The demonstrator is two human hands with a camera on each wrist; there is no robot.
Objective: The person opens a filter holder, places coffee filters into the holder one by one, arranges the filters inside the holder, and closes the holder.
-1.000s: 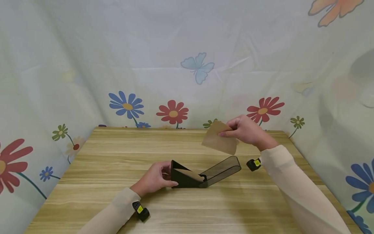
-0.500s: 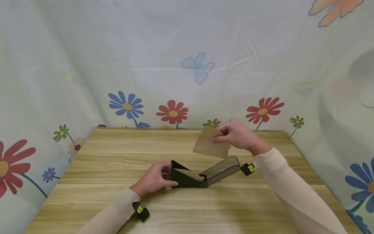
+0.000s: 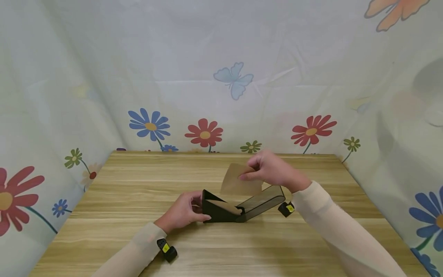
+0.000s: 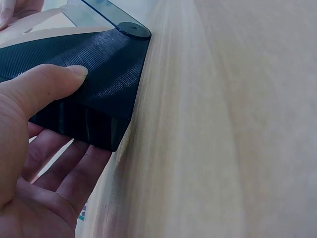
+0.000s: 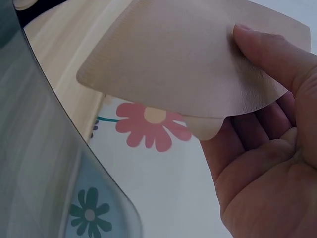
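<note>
A black wedge-shaped holder (image 3: 221, 213) stands on the table, its smoky clear lid (image 3: 263, 202) swung out to the right. Brown paper (image 3: 226, 206) shows inside it. My left hand (image 3: 183, 211) grips the holder's left end; in the left wrist view the thumb (image 4: 54, 82) lies on the ribbed side and the fingers go behind. Above and behind the holder, my right hand (image 3: 271, 171) pinches a brown paper coffee filter (image 3: 240, 182). Seen from the right wrist, the coffee filter (image 5: 163, 59) has a crimped edge and a small tab, with the thumb on its face.
The wood-grain table (image 3: 145, 173) reaches back to a white curtain (image 3: 173, 57) printed with flowers and a butterfly. Small black cameras hang at the left cuff (image 3: 167, 251) and the right cuff (image 3: 286, 209). The raised lid lies just below the right hand.
My right hand has moved left and down with the coffee filter, bringing it closer to the open holder. My left hand and the holder have stayed in place.
</note>
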